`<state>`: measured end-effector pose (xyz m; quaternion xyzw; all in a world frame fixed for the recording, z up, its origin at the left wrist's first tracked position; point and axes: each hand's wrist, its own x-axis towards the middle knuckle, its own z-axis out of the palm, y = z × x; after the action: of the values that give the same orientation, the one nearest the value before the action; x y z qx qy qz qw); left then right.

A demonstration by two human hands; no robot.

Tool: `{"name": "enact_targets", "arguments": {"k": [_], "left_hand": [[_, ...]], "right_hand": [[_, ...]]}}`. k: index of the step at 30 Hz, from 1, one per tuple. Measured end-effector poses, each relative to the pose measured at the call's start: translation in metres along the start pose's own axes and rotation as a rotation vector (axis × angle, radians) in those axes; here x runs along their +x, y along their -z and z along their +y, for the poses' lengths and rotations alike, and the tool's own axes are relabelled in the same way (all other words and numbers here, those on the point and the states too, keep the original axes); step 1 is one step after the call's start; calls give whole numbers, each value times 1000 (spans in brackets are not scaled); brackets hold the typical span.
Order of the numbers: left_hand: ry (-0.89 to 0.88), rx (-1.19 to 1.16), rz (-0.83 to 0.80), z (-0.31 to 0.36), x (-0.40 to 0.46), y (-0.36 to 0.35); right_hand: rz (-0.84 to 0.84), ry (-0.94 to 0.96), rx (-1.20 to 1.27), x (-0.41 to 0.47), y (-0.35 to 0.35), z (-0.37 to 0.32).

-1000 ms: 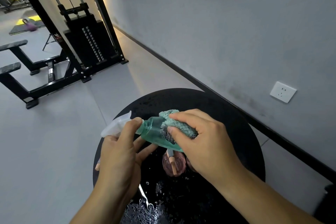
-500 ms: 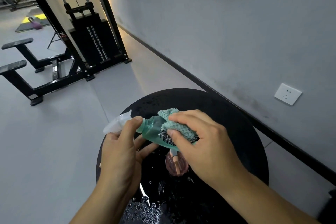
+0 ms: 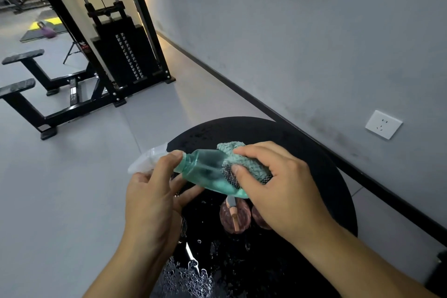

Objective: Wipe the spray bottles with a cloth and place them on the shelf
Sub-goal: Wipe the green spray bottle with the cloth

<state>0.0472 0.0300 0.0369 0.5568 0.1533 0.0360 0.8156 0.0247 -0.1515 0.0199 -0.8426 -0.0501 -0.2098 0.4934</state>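
A translucent teal spray bottle (image 3: 205, 172) with a clear white spray head (image 3: 147, 161) lies sideways above a round black table (image 3: 321, 167). My left hand (image 3: 151, 198) grips it at the neck and spray head. My right hand (image 3: 278, 189) grips a teal knitted cloth (image 3: 246, 163) wrapped over the bottle's lower body. Below the bottle, two brownish bottles (image 3: 234, 218) stand on the wet table, the right one mostly hidden by my right hand.
Water drops cover the near part of the table top (image 3: 193, 271). A grey wall with a white socket (image 3: 383, 124) runs along the right. A black cable weight machine (image 3: 121, 55) and benches (image 3: 21, 84) stand on the grey floor at the back left.
My right hand and the cloth have slid slightly along the bottle toward its base. The view has shifted a little; my left hand keeps the same hold.
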Motion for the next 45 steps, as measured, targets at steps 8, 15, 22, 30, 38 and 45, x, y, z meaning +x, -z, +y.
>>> {"name": "enact_targets", "arguments": {"k": [8, 15, 22, 30, 38, 45], "left_hand": [[-15, -18, -62, -3, -3, -5], [4, -1, -30, 0, 1, 2], [2, -21, -36, -3, 4, 6], [-13, -36, -26, -5, 2, 4], [52, -9, 24, 1, -3, 3], [79, -74, -35, 1, -2, 3]], "right_hand": [[-69, 7, 52, -3, -1, -3], [-3, -33, 42, -1, 4, 3], [-65, -1, 36, -2, 3, 2], [17, -57, 115, -4, 0, 4], [40, 23, 111, -10, -5, 2], [85, -71, 238, -5, 0, 4]]}}
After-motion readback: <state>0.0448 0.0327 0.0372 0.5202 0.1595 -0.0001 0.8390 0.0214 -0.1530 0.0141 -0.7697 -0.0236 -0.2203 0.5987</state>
